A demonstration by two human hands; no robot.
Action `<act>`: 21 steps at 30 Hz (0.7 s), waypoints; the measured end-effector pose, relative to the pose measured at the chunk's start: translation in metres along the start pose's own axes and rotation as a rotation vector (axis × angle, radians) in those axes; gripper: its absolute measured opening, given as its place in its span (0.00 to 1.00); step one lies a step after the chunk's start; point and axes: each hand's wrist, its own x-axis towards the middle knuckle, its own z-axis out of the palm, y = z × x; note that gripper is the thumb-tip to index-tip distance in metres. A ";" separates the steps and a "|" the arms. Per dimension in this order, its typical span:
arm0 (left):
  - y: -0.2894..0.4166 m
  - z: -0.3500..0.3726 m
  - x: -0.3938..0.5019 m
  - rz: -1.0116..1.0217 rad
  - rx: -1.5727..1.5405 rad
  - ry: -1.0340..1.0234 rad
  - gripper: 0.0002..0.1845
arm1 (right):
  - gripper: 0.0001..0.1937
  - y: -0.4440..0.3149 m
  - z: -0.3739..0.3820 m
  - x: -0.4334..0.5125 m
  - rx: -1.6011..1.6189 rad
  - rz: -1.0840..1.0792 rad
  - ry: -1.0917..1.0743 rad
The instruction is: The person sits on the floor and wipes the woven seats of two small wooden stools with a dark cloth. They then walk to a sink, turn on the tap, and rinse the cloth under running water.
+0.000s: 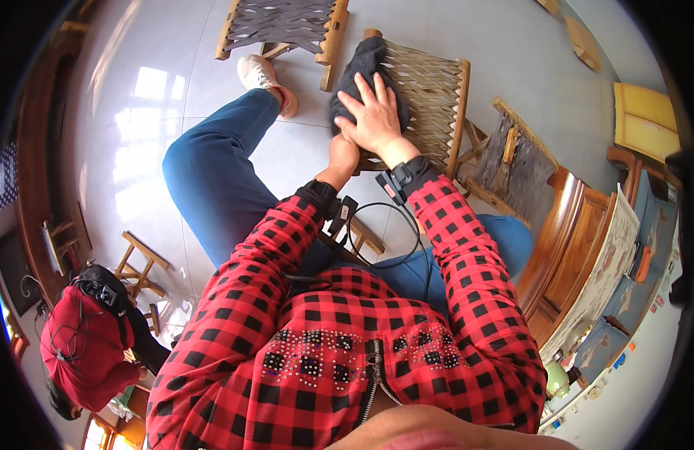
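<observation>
A dark grey, fuzzy fabric item (363,62) lies over the left side of a wooden folding stool with a woven strap seat (428,101). My right hand (375,115) rests flat on the fabric, its fingers spread. Just below and to the left is my left hand (344,154), at the fabric's near edge; its fingers are hidden under the right hand and the fabric, so its hold cannot be told. Each wrist wears a black strap with a small device, and a black cable loops between my arms.
Another woven stool (282,22) stands at the top, and a folding stool with dark fabric (513,157) at the right. Beyond it is a carved wooden piece of furniture (572,247). At the lower left are a person in a red cap (79,349) and a small wooden stool frame (136,264).
</observation>
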 end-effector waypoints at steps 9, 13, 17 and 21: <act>-0.005 -0.003 -0.008 -0.059 0.121 0.024 0.36 | 0.24 0.059 0.004 0.080 -0.069 0.074 0.105; -0.012 -0.004 -0.008 -0.098 0.125 0.011 0.36 | 0.24 0.074 0.012 0.097 -0.095 0.052 0.056; -0.017 -0.002 -0.009 -0.053 0.085 0.023 0.36 | 0.21 0.060 0.013 0.076 -0.051 -0.040 0.065; -0.026 0.000 -0.013 -0.049 0.034 0.043 0.35 | 0.20 0.033 0.008 0.024 0.038 -0.093 0.064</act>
